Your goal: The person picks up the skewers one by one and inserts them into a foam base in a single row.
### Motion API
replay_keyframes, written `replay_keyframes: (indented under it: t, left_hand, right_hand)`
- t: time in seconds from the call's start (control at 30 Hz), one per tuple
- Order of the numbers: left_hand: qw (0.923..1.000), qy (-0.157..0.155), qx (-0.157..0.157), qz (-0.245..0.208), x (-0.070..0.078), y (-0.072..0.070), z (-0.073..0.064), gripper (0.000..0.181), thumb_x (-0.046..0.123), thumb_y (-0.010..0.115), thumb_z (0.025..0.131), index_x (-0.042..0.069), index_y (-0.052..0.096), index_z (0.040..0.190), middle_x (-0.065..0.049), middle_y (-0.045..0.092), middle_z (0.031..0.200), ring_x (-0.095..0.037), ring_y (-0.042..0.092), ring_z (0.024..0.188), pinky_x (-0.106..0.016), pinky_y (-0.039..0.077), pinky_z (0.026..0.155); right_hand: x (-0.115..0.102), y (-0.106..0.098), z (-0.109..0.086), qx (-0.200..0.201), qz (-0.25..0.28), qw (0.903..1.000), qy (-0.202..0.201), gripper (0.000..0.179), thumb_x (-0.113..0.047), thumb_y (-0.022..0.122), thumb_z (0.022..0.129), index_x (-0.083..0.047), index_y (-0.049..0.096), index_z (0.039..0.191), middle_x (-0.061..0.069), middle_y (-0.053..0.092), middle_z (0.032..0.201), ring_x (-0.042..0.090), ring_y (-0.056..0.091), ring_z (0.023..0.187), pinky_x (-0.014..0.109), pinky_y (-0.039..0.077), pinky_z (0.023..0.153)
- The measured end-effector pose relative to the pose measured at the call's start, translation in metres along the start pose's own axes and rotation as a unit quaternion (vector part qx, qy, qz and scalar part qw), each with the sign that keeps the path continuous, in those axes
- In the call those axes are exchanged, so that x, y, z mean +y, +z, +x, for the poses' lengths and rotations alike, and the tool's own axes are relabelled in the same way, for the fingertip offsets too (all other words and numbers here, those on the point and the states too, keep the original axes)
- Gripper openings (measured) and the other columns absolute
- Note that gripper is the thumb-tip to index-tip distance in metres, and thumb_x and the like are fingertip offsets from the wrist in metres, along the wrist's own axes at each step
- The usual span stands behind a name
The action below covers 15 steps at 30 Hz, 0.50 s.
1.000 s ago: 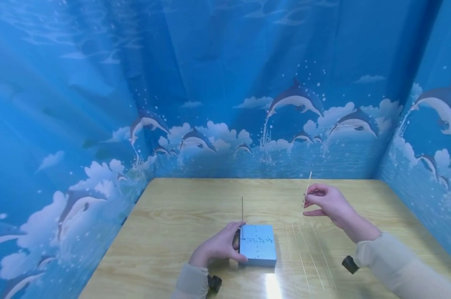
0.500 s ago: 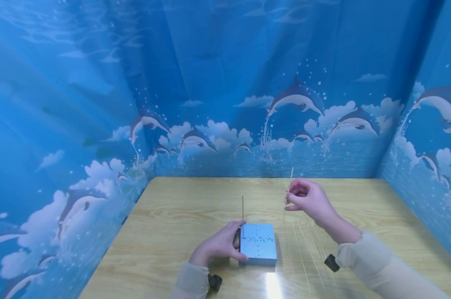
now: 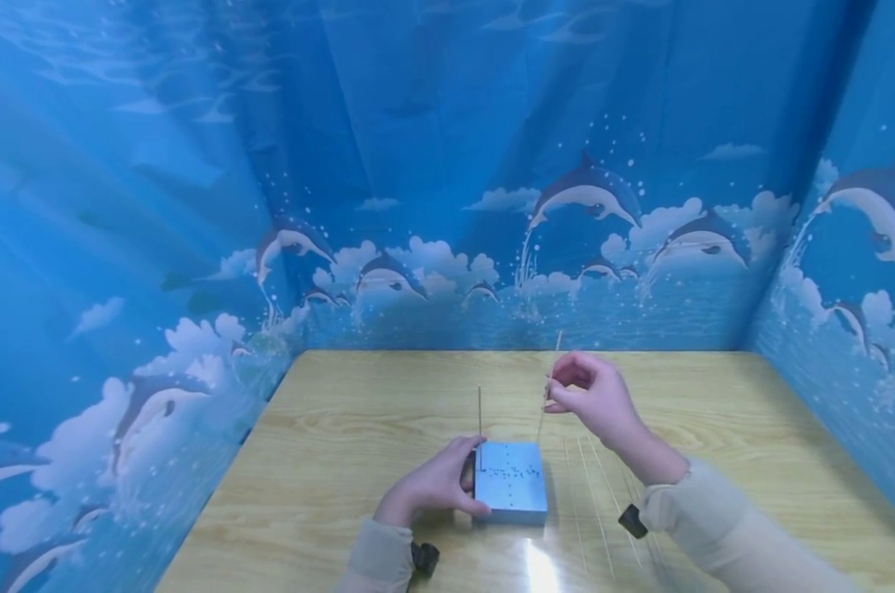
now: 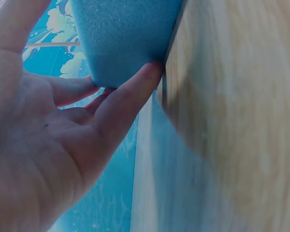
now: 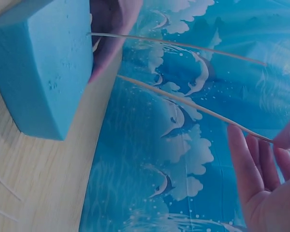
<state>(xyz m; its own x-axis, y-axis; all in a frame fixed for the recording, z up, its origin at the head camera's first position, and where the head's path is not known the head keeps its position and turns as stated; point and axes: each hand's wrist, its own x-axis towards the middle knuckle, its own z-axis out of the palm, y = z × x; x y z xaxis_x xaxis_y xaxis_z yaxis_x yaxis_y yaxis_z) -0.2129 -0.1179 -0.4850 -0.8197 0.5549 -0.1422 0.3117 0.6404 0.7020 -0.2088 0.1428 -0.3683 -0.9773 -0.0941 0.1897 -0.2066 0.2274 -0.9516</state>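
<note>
A light blue foam block (image 3: 510, 497) with small holes pricked in its top lies on the table. My left hand (image 3: 434, 484) grips its left side, thumb at the near corner, fingers toward the far one; the left wrist view shows fingers against the foam (image 4: 125, 43). One thin wooden stick (image 3: 480, 416) stands upright in the block near its left edge. My right hand (image 3: 597, 405) pinches a second thin stick (image 5: 183, 100) between thumb and fingers, tilted, above the block's far right corner. In the right wrist view its lower tip is apart from the foam.
Several loose thin sticks (image 3: 594, 502) lie on the wooden table (image 3: 328, 461) right of the block, beneath my right forearm. A blue dolphin-print curtain (image 3: 432, 165) encloses the table's back and sides.
My right hand has moved left with its stick, from above the loose sticks to over the block's far right corner. The left hand, block and standing stick have stayed put.
</note>
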Motion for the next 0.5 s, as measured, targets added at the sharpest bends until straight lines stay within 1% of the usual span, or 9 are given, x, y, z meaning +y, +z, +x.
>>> replay_keyframes:
  t: [0.13, 0.23, 0.3, 0.37, 0.5]
  left_hand:
    - [1.0000, 0.009, 0.003, 0.002, -0.001, 0.000, 0.001, 0.114, 0.042, 0.090, 0.064, 0.009, 0.028, 0.155, -0.010, 0.039, 0.154, -0.028, 0.038, 0.143, -0.047, 0.031, 0.121]
    - [0.9999, 0.013, 0.005, 0.003, -0.002, 0.000, 0.001, 0.114, 0.041, 0.090, 0.064, 0.008, 0.029, 0.154, -0.011, 0.040, 0.153, -0.028, 0.039, 0.142, -0.047, 0.032, 0.121]
    - [0.9999, 0.012, 0.003, 0.004, -0.003, 0.000, 0.001, 0.114, 0.042, 0.090, 0.064, 0.008, 0.029, 0.154, -0.011, 0.040, 0.153, -0.028, 0.039, 0.142, -0.047, 0.032, 0.120]
    - [0.9999, 0.010, 0.002, 0.007, -0.003, 0.000, 0.001, 0.114, 0.042, 0.090, 0.065, 0.008, 0.028, 0.154, -0.012, 0.040, 0.153, -0.029, 0.039, 0.141, -0.047, 0.033, 0.120]
    - [0.9999, 0.009, 0.005, 0.006, -0.002, -0.001, 0.000, 0.115, 0.043, 0.090, 0.064, 0.007, 0.028, 0.154, -0.012, 0.041, 0.152, -0.029, 0.041, 0.140, -0.048, 0.034, 0.119]
  right_hand:
    - [0.002, 0.011, -0.002, 0.003, -0.023, 0.9993, -0.031, 0.011, 0.004, 0.065, 0.088, 0.002, 0.063, 0.098, 0.019, 0.068, 0.090, 0.023, 0.070, 0.080, 0.037, 0.064, 0.068]
    - [0.003, 0.021, -0.005, 0.005, -0.057, 0.9966, -0.059, 0.011, 0.001, 0.068, 0.086, -0.004, 0.066, 0.096, 0.014, 0.070, 0.089, 0.018, 0.070, 0.078, 0.031, 0.064, 0.070]
    - [0.005, 0.028, -0.007, 0.004, -0.070, 0.9951, -0.069, 0.010, 0.000, 0.069, 0.086, -0.006, 0.067, 0.094, 0.011, 0.071, 0.088, 0.014, 0.070, 0.077, 0.027, 0.063, 0.069]
    - [0.005, 0.034, -0.008, 0.000, -0.078, 0.9941, -0.075, 0.011, 0.000, 0.069, 0.086, -0.008, 0.068, 0.094, 0.011, 0.071, 0.088, 0.012, 0.070, 0.076, 0.024, 0.062, 0.069]
    - [0.007, 0.042, -0.008, -0.011, -0.069, 0.9944, -0.080, 0.012, 0.001, 0.068, 0.086, -0.009, 0.068, 0.093, 0.013, 0.071, 0.089, 0.015, 0.070, 0.077, 0.024, 0.062, 0.067]
